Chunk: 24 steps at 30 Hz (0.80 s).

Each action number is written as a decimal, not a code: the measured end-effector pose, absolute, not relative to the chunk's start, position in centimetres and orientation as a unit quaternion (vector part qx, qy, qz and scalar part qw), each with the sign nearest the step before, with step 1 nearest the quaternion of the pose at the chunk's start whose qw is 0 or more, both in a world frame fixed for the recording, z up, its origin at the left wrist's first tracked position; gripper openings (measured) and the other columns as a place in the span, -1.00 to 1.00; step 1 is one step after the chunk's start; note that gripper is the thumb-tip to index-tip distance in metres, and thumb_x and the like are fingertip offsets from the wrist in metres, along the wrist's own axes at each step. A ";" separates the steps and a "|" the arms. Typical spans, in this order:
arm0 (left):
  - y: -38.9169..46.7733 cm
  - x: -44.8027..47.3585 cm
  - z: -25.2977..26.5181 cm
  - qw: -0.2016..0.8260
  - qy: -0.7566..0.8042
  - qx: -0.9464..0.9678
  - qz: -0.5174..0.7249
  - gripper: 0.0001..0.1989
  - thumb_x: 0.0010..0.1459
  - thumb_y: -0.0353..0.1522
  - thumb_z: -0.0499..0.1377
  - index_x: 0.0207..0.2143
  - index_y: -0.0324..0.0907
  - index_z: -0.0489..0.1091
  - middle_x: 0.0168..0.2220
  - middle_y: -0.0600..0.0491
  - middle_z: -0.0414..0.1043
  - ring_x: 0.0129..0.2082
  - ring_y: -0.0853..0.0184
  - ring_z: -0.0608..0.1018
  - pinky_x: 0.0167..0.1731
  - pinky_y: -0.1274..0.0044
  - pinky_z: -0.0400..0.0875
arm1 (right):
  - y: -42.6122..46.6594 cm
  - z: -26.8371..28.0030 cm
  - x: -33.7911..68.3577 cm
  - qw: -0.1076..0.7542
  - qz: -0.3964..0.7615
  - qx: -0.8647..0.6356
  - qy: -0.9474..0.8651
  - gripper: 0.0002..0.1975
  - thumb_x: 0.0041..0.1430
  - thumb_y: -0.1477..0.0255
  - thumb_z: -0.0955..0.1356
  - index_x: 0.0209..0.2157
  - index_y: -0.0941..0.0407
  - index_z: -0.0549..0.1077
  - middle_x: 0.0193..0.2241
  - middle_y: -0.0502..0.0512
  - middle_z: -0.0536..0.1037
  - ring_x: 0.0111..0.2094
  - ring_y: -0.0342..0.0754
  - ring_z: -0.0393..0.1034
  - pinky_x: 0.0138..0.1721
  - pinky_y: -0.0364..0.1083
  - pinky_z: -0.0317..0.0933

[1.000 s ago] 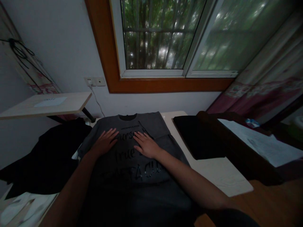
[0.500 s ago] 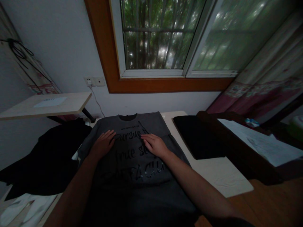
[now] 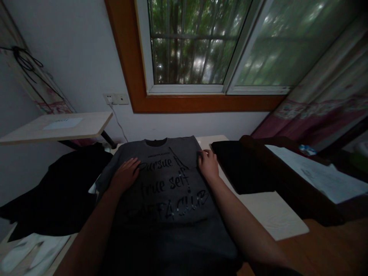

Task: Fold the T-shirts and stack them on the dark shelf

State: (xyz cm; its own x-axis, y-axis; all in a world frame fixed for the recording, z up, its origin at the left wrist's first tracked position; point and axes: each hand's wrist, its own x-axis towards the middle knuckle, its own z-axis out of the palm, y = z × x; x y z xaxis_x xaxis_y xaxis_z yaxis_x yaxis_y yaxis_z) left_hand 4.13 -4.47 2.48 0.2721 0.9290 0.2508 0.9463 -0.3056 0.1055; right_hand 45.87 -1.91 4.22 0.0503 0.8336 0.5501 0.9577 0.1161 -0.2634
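A dark grey T-shirt (image 3: pixel 161 195) with black lettering lies spread front up on the pale table, its neckline toward the window. My left hand (image 3: pixel 126 174) rests flat on its left chest area, fingers stretched out beside the printed words. At the shirt's right edge, near the sleeve, my right hand (image 3: pixel 208 165) has its fingers curled in on the fabric. The right fingertips are partly hidden, and the shirt's lower part fades into shadow.
Folded black cloth (image 3: pixel 241 165) lies on the table (image 3: pixel 276 214) to the right. Black garments (image 3: pixel 60 188) are heaped at the left, below a small raised shelf (image 3: pixel 94 124). White cloth (image 3: pixel 37 253) sits at the near left. A brown box-like piece (image 3: pixel 296 191) stands farther right.
My right hand has moved right, from flat on the chest lettering to the shirt's right edge, and its fingers have curled in. The left hand stays in place.
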 end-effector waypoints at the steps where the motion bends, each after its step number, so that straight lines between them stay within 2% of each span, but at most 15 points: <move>1: -4.4 4.1 2.5 0.033 -0.589 -0.797 -0.134 -0.53 0.36 -0.24 -0.05 0.25 -0.09 0.33 0.34 -0.01 0.26 0.35 0.16 0.27 0.33 0.20 0.16 | -1.8 4.1 46.2 0.290 -0.111 -0.668 -0.676 -0.65 0.32 0.42 0.24 0.06 0.17 0.47 0.01 0.35 0.43 -0.05 0.18 0.32 -0.03 0.12 0.28; 9: -4.9 4.2 2.7 0.036 -0.587 -0.798 -0.132 -0.52 0.37 -0.23 -0.08 0.24 -0.15 0.35 0.33 -0.04 0.27 0.34 0.12 0.28 0.33 0.19 0.16 | -2.2 4.6 45.9 0.150 -0.102 -0.729 -0.661 -0.66 0.43 0.29 0.19 0.09 0.14 0.37 -0.17 0.29 0.52 -0.29 0.06 0.48 -0.32 -0.07 0.25; 14: -5.4 4.1 2.7 0.030 -0.582 -0.800 -0.145 -0.54 0.35 -0.24 -0.04 0.21 -0.12 0.37 0.29 -0.02 0.33 0.31 0.14 0.31 0.32 0.23 0.19 | -3.1 4.9 45.8 0.105 -0.092 -0.742 -0.656 -0.61 0.47 0.21 0.13 0.13 0.13 0.30 -0.35 0.20 0.60 -0.37 0.06 0.53 -0.38 -0.09 0.21; 24: -7.4 4.8 3.9 0.047 -0.588 -0.792 -0.159 -0.65 0.32 -0.25 0.02 0.03 -0.10 0.48 -0.01 -0.07 0.45 -0.02 0.13 0.44 0.05 0.25 0.38 | -5.0 5.3 46.1 0.109 -0.127 -0.727 -0.666 -0.57 0.47 0.20 0.10 0.14 0.16 0.31 -0.25 0.28 0.60 -0.31 0.08 0.53 -0.40 -0.12 0.16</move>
